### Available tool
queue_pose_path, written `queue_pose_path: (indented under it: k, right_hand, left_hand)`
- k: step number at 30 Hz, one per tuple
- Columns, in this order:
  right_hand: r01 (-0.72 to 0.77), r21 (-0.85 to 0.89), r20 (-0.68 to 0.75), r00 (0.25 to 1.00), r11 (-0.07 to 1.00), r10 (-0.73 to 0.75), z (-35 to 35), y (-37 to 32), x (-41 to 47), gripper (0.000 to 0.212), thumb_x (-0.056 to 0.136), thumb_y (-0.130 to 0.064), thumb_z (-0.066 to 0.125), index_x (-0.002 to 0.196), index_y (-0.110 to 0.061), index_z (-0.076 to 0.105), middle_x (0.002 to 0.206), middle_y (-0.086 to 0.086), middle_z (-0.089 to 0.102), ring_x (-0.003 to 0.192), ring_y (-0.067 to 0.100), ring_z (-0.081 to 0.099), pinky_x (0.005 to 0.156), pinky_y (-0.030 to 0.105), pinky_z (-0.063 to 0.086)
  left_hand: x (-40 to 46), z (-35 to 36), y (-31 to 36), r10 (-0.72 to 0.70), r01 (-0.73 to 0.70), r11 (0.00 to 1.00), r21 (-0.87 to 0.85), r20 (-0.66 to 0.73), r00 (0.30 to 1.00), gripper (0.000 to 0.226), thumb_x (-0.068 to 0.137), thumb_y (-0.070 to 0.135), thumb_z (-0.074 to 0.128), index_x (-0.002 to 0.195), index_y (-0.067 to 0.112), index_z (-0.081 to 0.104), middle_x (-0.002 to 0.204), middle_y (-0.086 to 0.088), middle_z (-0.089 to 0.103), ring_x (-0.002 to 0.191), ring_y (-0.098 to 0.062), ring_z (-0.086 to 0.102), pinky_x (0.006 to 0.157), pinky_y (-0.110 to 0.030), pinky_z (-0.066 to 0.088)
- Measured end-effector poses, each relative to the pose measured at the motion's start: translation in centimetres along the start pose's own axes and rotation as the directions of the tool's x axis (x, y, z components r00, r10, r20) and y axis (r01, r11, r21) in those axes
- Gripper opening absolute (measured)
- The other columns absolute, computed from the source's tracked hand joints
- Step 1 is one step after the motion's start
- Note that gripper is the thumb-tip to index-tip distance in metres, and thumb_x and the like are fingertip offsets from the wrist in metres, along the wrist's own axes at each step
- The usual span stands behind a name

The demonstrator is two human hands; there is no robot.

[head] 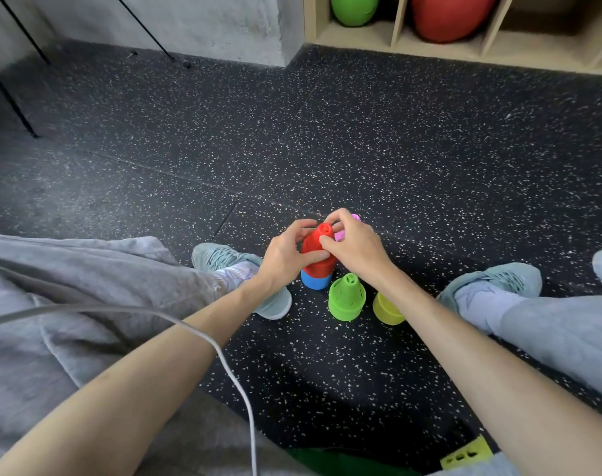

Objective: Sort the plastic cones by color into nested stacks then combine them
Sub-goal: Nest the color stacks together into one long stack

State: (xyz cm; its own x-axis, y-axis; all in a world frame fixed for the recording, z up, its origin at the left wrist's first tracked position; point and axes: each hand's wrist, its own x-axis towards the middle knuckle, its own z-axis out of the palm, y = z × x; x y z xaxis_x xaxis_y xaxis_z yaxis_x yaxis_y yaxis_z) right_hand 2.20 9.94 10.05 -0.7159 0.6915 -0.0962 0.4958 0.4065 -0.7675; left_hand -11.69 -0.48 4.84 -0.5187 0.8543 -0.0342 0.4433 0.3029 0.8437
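Red cone [316, 250] sits nested over the blue cone [315, 280] on the floor [361, 355], between the feet. Looks like light, stiff, slick plastic; best gripped mid-wall, not at the tip. Left hand [285, 254] and right hand [356, 242] both reach forward, fingers curled round the red cone from opposite sides. Green cone [346, 298] and yellow cone [387, 309] stand just beside.

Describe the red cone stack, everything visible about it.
The red cone stack is glossy, ribbed plastic, upright on the speckled floor, with a small hole in its flat tip. It sits nested over a blue cone whose rim shows below. The left hand and right hand both grip its sides.
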Motion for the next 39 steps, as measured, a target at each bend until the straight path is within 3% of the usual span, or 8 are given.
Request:
queue_pose_path:
  k: [3,9,20,23,28,32,35,39]
  right_hand:
    - [-0.069,0.086,0.021,0.997,0.994,0.068,-0.5,0.6,-0.1,0.023,0.084,-0.033,0.066,0.104,-0.035,0.056,0.099,-0.015,0.066,0.091,0.013,0.066,0.081,0.042,0.059]
    - [-0.109,0.123,0.061,0.993,0.986,0.102,-1.4,1.0,-0.3,0.026,0.08,-0.031,0.068,0.101,-0.035,0.053,0.1,-0.01,0.069,0.093,0.016,0.068,0.083,0.047,0.06]
    - [-0.123,0.079,-0.01,0.992,0.989,0.124,-3.4,3.8,-2.2,0.025,0.089,-0.024,0.064,0.109,-0.028,0.048,0.102,-0.005,0.068,0.083,0.016,0.064,0.065,0.027,0.043]
    - [-0.102,0.097,-0.015,0.994,0.99,0.104,-3.8,4.9,-2.4,0.028,0.088,-0.023,0.064,0.112,-0.035,0.055,0.103,-0.007,0.071,0.085,0.019,0.069,0.079,0.041,0.055]
    - [-0.071,0.16,-0.026,0.997,0.985,0.076,-3.8,5.9,-2.1,0.033,0.09,-0.021,0.065,0.116,-0.042,0.061,0.104,-0.015,0.07,0.099,0.017,0.068,0.088,0.049,0.058]
    - [-0.087,0.201,-0.055,0.993,0.976,0.1,-3.8,7.0,-1.9,0.033,0.093,-0.023,0.063,0.114,-0.048,0.058,0.103,-0.02,0.068,0.1,0.018,0.07,0.089,0.05,0.058]
    - [-0.1,0.254,-0.043,0.992,0.962,0.115,-4.0,7.6,-1.8,0.032,0.098,-0.016,0.061,0.123,-0.036,0.059,0.11,-0.003,0.071,0.094,0.021,0.073,0.085,0.047,0.062]
    - [-0.128,0.314,-0.02,0.99,0.941,0.141,-3.6,7.7,-1.6,0.031,0.102,-0.014,0.056,0.127,-0.034,0.055,0.116,0.005,0.068,0.094,0.022,0.073,0.085,0.044,0.063]
  left_hand:
    - [-0.3,0.4,0.0,-0.015,0.015,1.0,-0.001,0.011,1.0,0.065,0.079,0.032,0.088,0.136,0.026,0.059,0.125,0.01,0.069,0.114,-0.004,0.064,0.1,-0.027,0.051]
    - [-0.4,1.2,0.8,-0.01,0.01,1.0,-0.01,0.021,1.0,0.052,0.082,0.031,0.086,0.13,0.028,0.063,0.119,0.015,0.069,0.108,0.007,0.062,0.091,-0.015,0.049]
    - [-1.2,1.7,-1.6,-0.145,0.147,0.989,-0.004,0.121,0.982,0.082,0.08,0.042,0.086,0.149,0.02,0.047,0.147,0.004,0.052,0.136,-0.012,0.047,0.115,-0.035,0.04]
    - [-0.6,1.8,-2.0,-0.147,0.145,0.989,0.024,0.139,0.979,0.091,0.067,0.062,0.084,0.145,0.028,0.051,0.147,0.005,0.053,0.137,-0.012,0.047,0.115,-0.037,0.04]
    - [1.0,2.9,-1.7,-0.143,0.143,0.99,0.01,0.164,0.976,0.065,0.079,0.03,0.088,0.138,0.028,0.06,0.134,0.009,0.061,0.129,-0.01,0.052,0.116,-0.04,0.041]
    - [1.7,3.6,-2.2,-0.192,0.194,0.981,0.01,0.197,0.961,0.07,0.076,0.045,0.088,0.138,0.036,0.058,0.135,0.008,0.06,0.128,-0.016,0.055,0.113,-0.044,0.045]
    - [1.9,4.3,-3.0,-0.219,0.23,0.973,-0.018,0.237,0.946,0.084,0.064,0.068,0.083,0.139,0.041,0.055,0.135,0.01,0.061,0.124,-0.015,0.06,0.11,-0.046,0.048]
    - [1.7,4.8,-3.3,-0.213,0.235,0.969,-0.076,0.224,0.951,0.077,0.062,0.069,0.079,0.131,0.046,0.057,0.128,0.012,0.065,0.117,-0.011,0.064,0.107,-0.042,0.051]
